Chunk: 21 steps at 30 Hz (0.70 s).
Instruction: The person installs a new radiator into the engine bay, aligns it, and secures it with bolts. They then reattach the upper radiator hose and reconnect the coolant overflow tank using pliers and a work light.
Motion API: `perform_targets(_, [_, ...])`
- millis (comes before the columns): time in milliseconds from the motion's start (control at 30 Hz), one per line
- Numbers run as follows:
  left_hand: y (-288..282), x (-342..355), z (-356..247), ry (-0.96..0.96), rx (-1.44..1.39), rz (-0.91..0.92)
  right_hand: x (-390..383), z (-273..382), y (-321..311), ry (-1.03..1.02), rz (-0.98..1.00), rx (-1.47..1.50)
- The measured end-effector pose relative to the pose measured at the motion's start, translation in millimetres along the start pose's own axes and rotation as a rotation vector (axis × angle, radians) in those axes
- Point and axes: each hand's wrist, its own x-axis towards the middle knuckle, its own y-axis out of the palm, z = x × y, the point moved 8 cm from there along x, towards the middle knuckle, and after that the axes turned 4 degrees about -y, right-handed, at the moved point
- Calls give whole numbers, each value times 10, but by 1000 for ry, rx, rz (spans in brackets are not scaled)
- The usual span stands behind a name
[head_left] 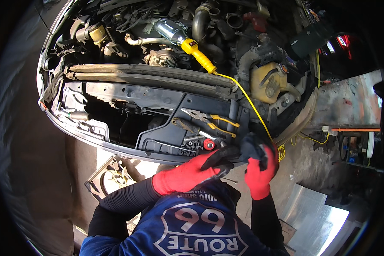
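My left hand [192, 173], in a red glove with black palm and fingers, is closed just in front of the car's front edge. Its fingers are curled together, and whatever they may hold is hidden. Close to its right is my right hand [260, 170], in a matching glove, closed on a bunched dark cloth [251, 147]. Beyond the left hand, on the black front panel [153, 137], lie pliers with yellow grips [209, 119], another tool with a worn dark-yellow handle [186, 125], several sockets [189, 145] and a red round piece with a metal centre [208, 144].
A lit yellow work lamp [198, 55] rests over the engine, its yellow cord [251, 104] running down past my right hand. A yellowed reservoir [266, 83] stands at the right of the bay. More hand tools [79, 116] lie at the panel's left. Sheet metal [311, 213] lies lower right.
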Motion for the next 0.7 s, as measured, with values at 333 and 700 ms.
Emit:
perform_targets(333, [-714,-907,-192,37,14,-873,573,224,601,-200,367,-361])
perform_targets(700, [-384,-1726,401,150,-234,-1211,-345,1303,1952,-466,853,31])
